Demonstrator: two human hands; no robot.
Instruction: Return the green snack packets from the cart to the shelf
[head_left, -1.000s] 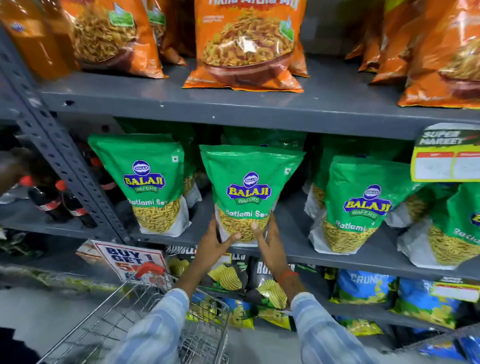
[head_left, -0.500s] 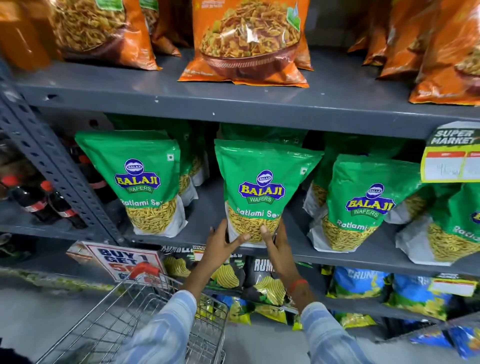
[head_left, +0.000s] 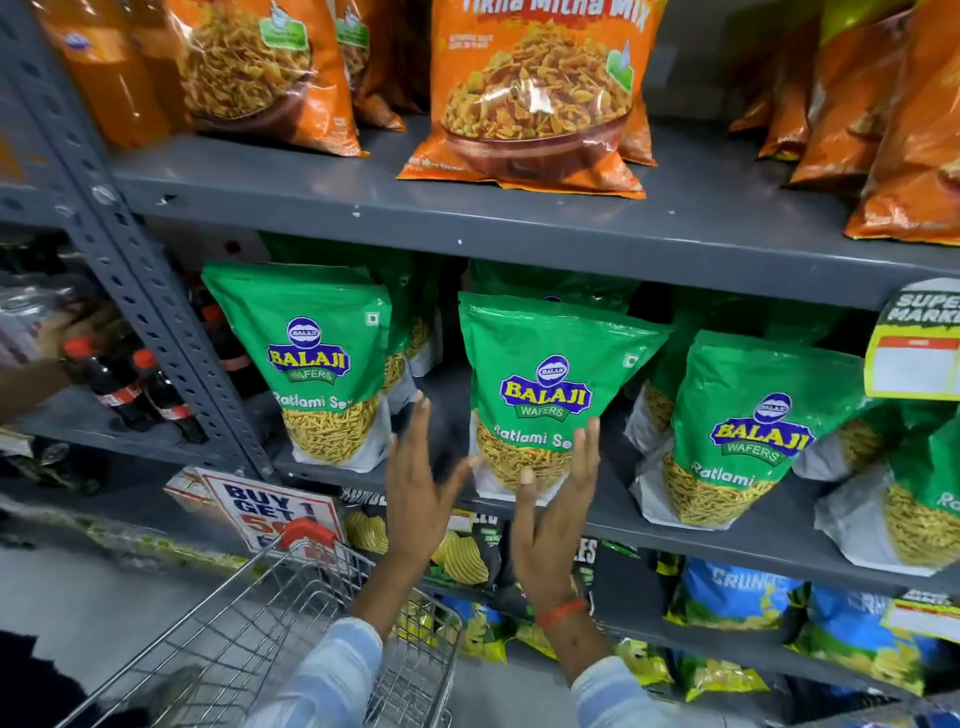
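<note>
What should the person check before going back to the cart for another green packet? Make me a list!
1. Middle green Balaji packet stands upright on the middle shelf: ok.
2. Left hand free of the packet: ok, open and apart from it.
3. Right hand let go: cannot tell, its open fingers lie right at the packet's lower edge.
4. Packet sits well back from the shelf edge: not ok, its base is near the front lip.
5. Cart within reach: ok, just below the hands.
6. More green packets in the cart: cannot tell, the basket is partly hidden by the sleeves.
</note>
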